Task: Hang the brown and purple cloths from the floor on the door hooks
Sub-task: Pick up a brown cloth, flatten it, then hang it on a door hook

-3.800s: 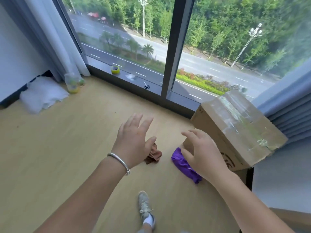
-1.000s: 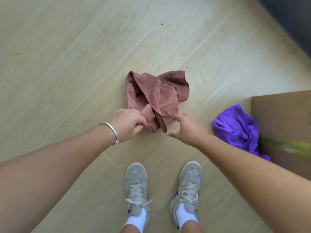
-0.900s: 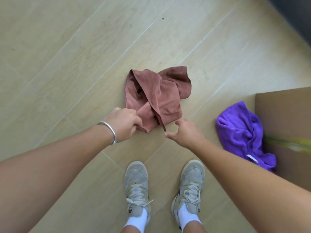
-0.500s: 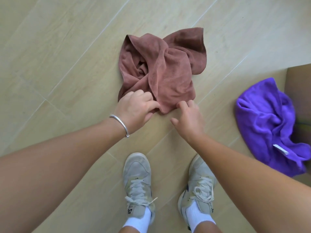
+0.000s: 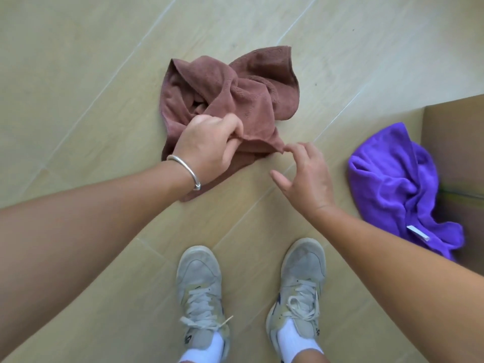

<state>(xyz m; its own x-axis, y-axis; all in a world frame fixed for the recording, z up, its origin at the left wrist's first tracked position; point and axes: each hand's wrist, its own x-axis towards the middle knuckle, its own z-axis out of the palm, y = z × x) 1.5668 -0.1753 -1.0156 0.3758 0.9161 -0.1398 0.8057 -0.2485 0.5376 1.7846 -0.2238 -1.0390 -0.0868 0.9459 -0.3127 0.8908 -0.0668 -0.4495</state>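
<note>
A crumpled brown cloth (image 5: 235,93) lies on the wooden floor ahead of my feet. My left hand (image 5: 209,145), with a silver bracelet on the wrist, grips the cloth's near edge in curled fingers. My right hand (image 5: 306,171) pinches a corner of the same edge between fingertips, thumb spread out. A purple cloth (image 5: 398,184) with a white tag lies bunched on the floor to the right, against a cardboard box. No door or hooks are in view.
A cardboard box (image 5: 461,153) stands at the right edge beside the purple cloth. My two grey sneakers (image 5: 251,292) stand on the pale plank floor (image 5: 78,74) below the hands.
Both hands have closed on the brown cloth's near edge and drawn it out a little between them. The view has shifted slightly, so both cloths sit lower in frame than half a second ago.
</note>
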